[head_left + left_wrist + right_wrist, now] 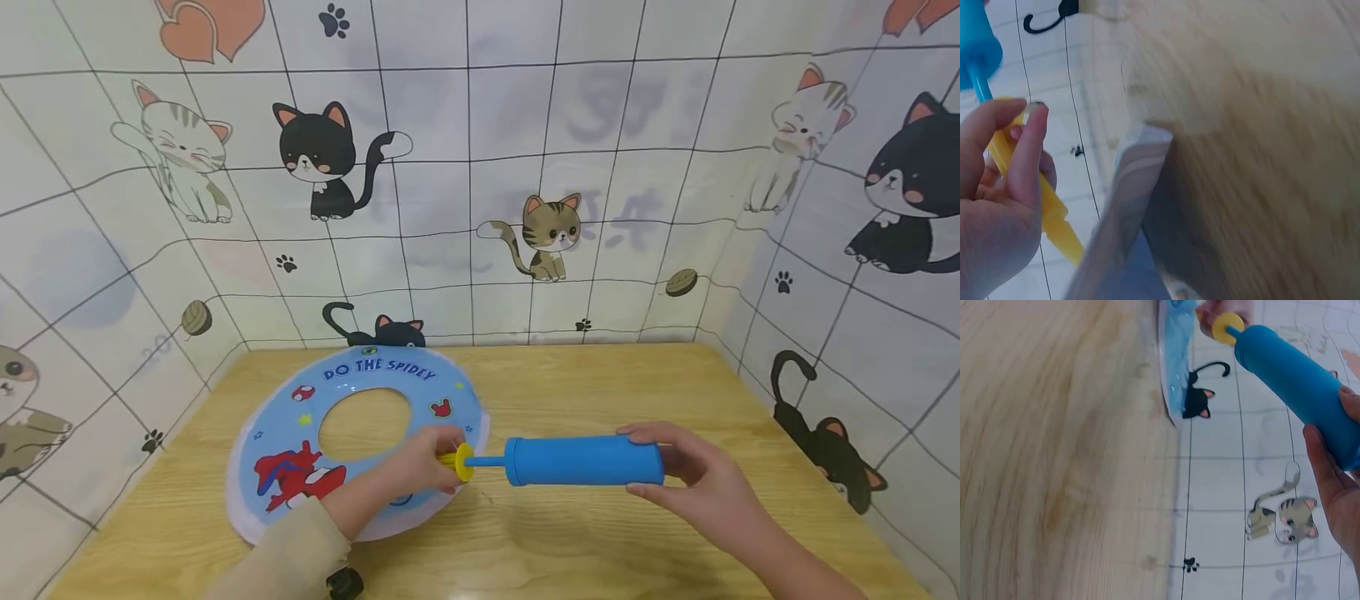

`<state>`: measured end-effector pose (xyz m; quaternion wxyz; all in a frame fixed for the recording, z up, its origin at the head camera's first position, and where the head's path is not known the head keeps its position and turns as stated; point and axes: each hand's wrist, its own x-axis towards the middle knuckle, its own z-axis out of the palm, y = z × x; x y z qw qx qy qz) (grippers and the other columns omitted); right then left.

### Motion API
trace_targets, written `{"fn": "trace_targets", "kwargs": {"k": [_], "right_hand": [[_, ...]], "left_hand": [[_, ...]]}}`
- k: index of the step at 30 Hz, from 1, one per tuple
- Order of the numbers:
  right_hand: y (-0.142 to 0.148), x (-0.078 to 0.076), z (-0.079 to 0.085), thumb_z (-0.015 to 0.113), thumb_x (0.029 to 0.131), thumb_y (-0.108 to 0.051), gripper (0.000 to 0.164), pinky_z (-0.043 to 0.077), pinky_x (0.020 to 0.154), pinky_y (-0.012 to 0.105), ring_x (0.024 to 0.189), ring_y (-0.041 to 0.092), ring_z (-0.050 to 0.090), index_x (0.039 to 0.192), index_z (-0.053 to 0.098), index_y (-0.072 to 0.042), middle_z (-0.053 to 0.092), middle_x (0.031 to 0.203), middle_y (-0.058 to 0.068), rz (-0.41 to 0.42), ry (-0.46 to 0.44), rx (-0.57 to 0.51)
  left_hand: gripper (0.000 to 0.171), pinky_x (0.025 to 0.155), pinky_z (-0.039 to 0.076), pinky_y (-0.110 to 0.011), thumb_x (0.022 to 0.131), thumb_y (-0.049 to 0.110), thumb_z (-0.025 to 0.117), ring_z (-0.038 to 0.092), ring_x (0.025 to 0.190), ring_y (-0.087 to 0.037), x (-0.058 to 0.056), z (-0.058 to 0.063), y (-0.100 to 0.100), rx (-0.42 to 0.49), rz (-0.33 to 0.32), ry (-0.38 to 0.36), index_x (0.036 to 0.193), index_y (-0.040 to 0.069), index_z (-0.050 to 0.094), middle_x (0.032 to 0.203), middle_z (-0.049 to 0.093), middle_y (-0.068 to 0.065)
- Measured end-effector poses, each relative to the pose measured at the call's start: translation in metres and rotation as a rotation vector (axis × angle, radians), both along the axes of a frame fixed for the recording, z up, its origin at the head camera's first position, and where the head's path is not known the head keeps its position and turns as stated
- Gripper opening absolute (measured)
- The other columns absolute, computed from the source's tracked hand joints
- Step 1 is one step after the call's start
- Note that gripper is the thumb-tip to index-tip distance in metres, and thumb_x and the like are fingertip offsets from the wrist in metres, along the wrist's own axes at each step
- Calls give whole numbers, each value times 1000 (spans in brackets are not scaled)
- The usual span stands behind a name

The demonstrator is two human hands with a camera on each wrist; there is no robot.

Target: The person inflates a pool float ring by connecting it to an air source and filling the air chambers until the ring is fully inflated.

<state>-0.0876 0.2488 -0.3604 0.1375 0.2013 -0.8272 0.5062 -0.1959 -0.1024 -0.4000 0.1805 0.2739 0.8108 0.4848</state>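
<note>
A blue hand air pump [585, 461] is held level above the table, its thin blue rod pointing left. At the rod's end is a yellow end piece with a round flange [466, 462]. My left hand [420, 463] pinches this yellow end piece between thumb and fingers; its long tapered tip [1063, 237] sticks out past the hand in the left wrist view. My right hand [701, 483] grips the right end of the blue barrel, thumb below and fingers above. Behind and below my left hand lies a light blue swim ring [281, 417] with printed figures and lettering, partly covered by the forearm.
The wooden table [600, 383] runs back to a wall covering [510, 108] with cat drawings and grid lines, which also rises on both sides. A dark band [345, 583] sits at my left cuff.
</note>
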Motion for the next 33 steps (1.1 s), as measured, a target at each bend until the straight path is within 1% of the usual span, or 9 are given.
{"fn": "trace_targets", "kwargs": {"k": [5,9,13,17,19,22,25,30,33], "right_hand": [[23,5,8,77,76,11,57,56,71,30,97,11,66,127,57,-4,59,127,-9,-2,-39,-55],[36,5,12,75,73,17,59,56,71,28,97,11,66,127,58,-2,60,128,-5,-6,-20,-88],[33,1,11,76,74,14,57,56,72,29,98,11,66,126,58,-2,60,127,-6,-13,-52,-93],[20,-6,5,81,76,2,54,57,71,32,94,13,67,125,60,-4,59,123,-13,-52,-135,-66],[12,-11,1,82,76,-2,53,57,72,33,95,16,67,124,61,-5,60,125,-6,-52,-175,-78],[1,-19,-5,83,76,-7,53,56,73,35,97,25,66,124,62,-6,58,129,9,-44,-219,-102],[-8,-27,-11,84,76,-8,53,57,74,36,99,32,65,124,62,-6,55,131,20,-26,-245,-124],[-22,-37,-16,84,75,-8,51,57,75,36,100,36,64,122,63,-6,54,130,22,3,-283,-126],[-30,-43,-17,84,76,-11,50,57,75,37,99,35,64,121,64,-8,55,130,20,9,-295,-115]], "left_hand": [[22,67,57,-31,81,-7,72,60,77,-21,-5,1,-21,-60,5,15,92,8,61,85,66,-5],[21,67,57,-29,81,-9,70,61,76,-21,-5,2,-31,-99,21,37,94,7,63,85,65,-5],[16,65,57,-29,83,-9,68,63,73,-20,0,4,-27,-98,19,19,93,3,67,81,63,-4],[12,63,57,-30,83,-8,70,63,70,-18,5,4,-15,-90,4,-21,90,1,68,77,63,-3],[10,62,57,-29,82,-8,71,62,69,-17,5,4,-10,-89,11,-16,87,0,69,76,63,-4],[9,61,57,-29,81,-9,72,62,68,-17,2,1,-6,-86,26,3,85,-2,69,75,64,-4],[9,60,57,-29,81,-8,72,64,69,-18,-1,-2,-3,-93,37,-6,85,-1,70,75,65,-4],[11,59,57,-29,80,-9,72,65,69,-18,-3,-9,3,-88,34,-25,87,-2,70,77,67,-4],[11,60,57,-30,80,-9,72,65,68,-17,-3,-12,6,-80,57,-20,88,-2,71,77,67,-4]]}}
